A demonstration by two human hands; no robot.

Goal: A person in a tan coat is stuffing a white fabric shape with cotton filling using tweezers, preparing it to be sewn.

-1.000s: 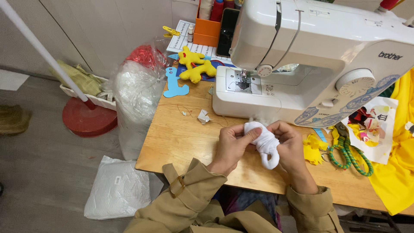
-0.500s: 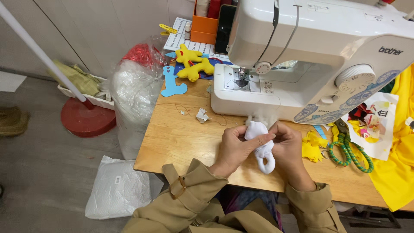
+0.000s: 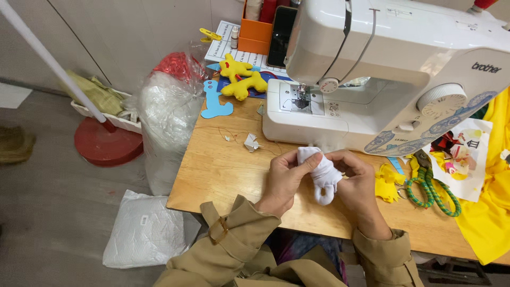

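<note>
**stitchy_k:** So both hands are on it — left hand (image 3: 284,178) curled round the top of the small white stuffed fabric piece (image 3: 321,172), thumb pressing the upper end, and right hand (image 3: 358,180) pinching it from the other side, fingers closed. It sits just above the wooden table (image 3: 223,170), right in front of the white sewing machine (image 3: 382,79).

**felt_fan:** Yeah, snug grip on both sides. My guess at the risk: squeeze too hard and the stuffing bunches up, or pops back out of whatever opening is there. I can't really see a seam or gap from this angle, the fingers cover it.

**stitchy_k:** Also those green-handled scissors (image 3: 433,191) lie near the right wrist — a careless elbow could knock them off the edge.

**felt_fan:** What about containers?

**stitchy_k:** Orange box (image 3: 255,37) at the back, with a few upright things in it, can't tell what exactly. Clear plastic bag (image 3: 167,117) beside the table, stuffed with white fluff. White tray (image 3: 101,114) on the floor behind it holds olive-green cloth.

**felt_fan:** And the yellow plush figure (image 3: 241,79) lies by the machine's needle end, next to a blue felt cutout (image 3: 215,103).
</note>
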